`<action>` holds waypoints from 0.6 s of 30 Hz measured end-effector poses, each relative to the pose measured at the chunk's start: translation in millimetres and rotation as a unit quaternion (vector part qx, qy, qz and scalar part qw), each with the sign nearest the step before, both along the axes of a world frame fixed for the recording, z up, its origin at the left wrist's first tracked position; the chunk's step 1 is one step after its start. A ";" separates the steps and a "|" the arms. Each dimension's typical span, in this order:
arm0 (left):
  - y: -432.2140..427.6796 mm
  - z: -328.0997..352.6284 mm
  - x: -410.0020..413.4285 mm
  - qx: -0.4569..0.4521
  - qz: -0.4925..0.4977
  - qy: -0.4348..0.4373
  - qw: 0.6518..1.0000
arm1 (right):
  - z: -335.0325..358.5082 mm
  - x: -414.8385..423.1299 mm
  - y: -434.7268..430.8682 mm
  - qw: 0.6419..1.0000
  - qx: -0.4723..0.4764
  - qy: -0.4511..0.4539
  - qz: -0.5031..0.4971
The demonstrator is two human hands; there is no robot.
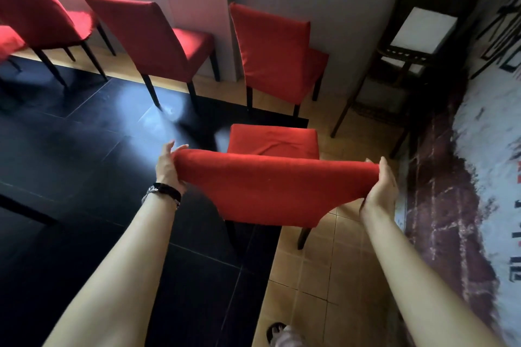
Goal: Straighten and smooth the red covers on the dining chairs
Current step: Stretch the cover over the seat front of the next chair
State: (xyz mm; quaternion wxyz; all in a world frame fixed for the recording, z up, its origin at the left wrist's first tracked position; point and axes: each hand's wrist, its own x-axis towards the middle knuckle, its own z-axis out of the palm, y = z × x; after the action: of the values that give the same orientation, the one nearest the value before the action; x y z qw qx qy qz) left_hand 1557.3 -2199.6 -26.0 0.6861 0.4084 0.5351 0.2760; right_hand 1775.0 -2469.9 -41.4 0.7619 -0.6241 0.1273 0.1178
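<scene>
A dining chair with a red cover stands right below me, its backrest facing me and its seat showing beyond. My left hand grips the top left corner of the backrest cover, thumb and fingers wrapped over the edge. My right hand holds the top right corner the same way. The cover lies taut between both hands, and a few creases show on the seat fabric.
Three more red-covered chairs line the far wall. A dark wooden chair stands in the right corner. A painted wall runs close on the right. The floor is black tile left, tan tile right.
</scene>
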 end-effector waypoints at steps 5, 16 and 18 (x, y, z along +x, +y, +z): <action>-9.8 -27.8 12.4 0.026 0.154 -0.150 0.976 | -3.4 12.7 6.3 0.997 -0.072 -0.016 -0.033; -13.9 -12.5 107.0 -0.001 0.348 -0.187 0.919 | 22.5 119.7 35.4 0.997 -0.029 -0.046 -0.058; -8.7 -10.6 117.3 -0.001 0.354 -0.175 0.919 | 23.6 135.1 41.2 0.997 -0.020 -0.043 -0.056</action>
State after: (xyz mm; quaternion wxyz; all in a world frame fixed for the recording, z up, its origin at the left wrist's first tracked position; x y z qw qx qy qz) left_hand 1674.6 -2208.3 -36.5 0.6266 0.1368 0.5161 0.5678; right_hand 1910.1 -2428.6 -17.8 0.7593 -0.6357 0.1314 0.0457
